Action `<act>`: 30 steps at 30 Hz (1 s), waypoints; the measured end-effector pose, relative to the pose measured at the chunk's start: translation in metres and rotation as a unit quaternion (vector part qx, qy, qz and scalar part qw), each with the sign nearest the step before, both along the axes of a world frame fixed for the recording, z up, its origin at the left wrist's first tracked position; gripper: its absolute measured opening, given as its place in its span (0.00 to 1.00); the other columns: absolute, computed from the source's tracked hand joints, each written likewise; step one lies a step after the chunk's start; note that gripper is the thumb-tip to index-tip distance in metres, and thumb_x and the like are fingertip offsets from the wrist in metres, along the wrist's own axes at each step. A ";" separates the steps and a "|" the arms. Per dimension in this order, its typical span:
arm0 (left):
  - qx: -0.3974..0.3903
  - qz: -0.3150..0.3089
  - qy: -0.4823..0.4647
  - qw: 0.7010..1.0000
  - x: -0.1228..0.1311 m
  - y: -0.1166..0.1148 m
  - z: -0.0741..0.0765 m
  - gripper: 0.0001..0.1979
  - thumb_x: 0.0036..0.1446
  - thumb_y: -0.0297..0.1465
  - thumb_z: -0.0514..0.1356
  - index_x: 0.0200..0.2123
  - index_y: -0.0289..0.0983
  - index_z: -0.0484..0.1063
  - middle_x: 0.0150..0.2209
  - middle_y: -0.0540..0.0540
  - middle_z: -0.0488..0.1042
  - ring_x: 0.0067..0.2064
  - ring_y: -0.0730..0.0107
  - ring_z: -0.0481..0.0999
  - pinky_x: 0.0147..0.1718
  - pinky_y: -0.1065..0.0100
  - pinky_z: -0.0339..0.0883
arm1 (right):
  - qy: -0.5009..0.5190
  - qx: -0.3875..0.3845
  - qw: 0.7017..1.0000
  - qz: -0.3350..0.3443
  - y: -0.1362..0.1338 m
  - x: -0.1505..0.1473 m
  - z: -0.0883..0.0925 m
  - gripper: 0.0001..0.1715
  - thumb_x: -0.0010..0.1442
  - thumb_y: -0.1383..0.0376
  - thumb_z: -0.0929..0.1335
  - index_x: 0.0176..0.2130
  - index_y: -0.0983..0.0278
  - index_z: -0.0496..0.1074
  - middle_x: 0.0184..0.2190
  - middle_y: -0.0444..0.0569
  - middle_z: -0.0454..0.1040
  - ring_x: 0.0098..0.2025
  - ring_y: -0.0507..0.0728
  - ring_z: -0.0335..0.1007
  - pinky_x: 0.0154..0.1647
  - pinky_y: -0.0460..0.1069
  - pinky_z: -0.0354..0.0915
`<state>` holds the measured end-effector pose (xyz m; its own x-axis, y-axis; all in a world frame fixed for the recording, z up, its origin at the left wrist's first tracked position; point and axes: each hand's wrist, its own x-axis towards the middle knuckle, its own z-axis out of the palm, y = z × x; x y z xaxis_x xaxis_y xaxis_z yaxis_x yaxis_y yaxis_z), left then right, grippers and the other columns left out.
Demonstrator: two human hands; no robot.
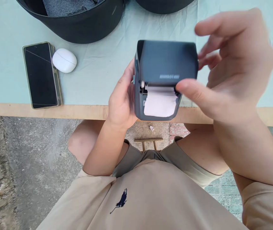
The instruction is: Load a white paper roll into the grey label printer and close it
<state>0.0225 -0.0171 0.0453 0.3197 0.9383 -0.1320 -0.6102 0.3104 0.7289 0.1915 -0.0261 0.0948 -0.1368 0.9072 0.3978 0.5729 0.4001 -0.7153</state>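
A dark label printer (166, 60) is held up over the table's front edge, its lettered lid towards me. White paper (160, 103) sticks out of the slot below the lid and hangs over the front face. My left hand (123, 95) grips the printer along its left side, with most of the fingers hidden behind it. At the right side is my right hand (237, 64), slightly blurred, thumb and fingers spread apart. Its thumb tip overlaps the right end of the slot; whether it touches the printer I cannot tell.
A phone (40, 75) lies on the pale cloth at the left, with a white rounded case (64, 60) against its right edge. Behind them stands an open black zip case (86, 28) with grey foam inside. Another black case (165, 6) is partly visible at the top.
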 end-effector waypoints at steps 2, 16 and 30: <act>0.018 -0.014 -0.008 1.000 0.001 -0.001 0.001 0.17 0.63 0.36 0.46 0.50 0.43 0.69 0.46 0.49 0.74 0.62 0.61 0.64 0.58 0.60 0.64 | -0.009 -0.001 0.999 -0.054 0.002 -0.004 0.009 0.17 0.58 0.55 0.66 0.46 0.57 0.65 0.46 0.42 0.67 0.36 0.49 0.66 0.34 0.49 0.66; 0.022 -0.054 -0.011 0.998 -0.002 -0.005 0.004 0.16 0.61 0.32 0.51 0.52 0.45 0.63 0.49 0.50 0.72 0.61 0.64 0.65 0.57 0.64 0.66 | -0.333 -0.021 0.943 0.021 0.007 -0.010 0.011 0.08 0.55 0.64 0.64 0.38 0.58 0.70 0.31 0.42 0.74 0.26 0.51 0.65 0.25 0.50 0.57; 0.036 -0.025 -0.004 0.999 0.001 -0.003 0.001 0.16 0.60 0.33 0.51 0.51 0.43 0.66 0.48 0.49 0.73 0.61 0.61 0.66 0.54 0.63 0.68 | 0.189 -0.207 0.959 0.027 0.009 0.010 0.011 0.15 0.51 0.62 0.68 0.42 0.54 0.70 0.35 0.43 0.69 0.24 0.48 0.60 0.17 0.47 0.55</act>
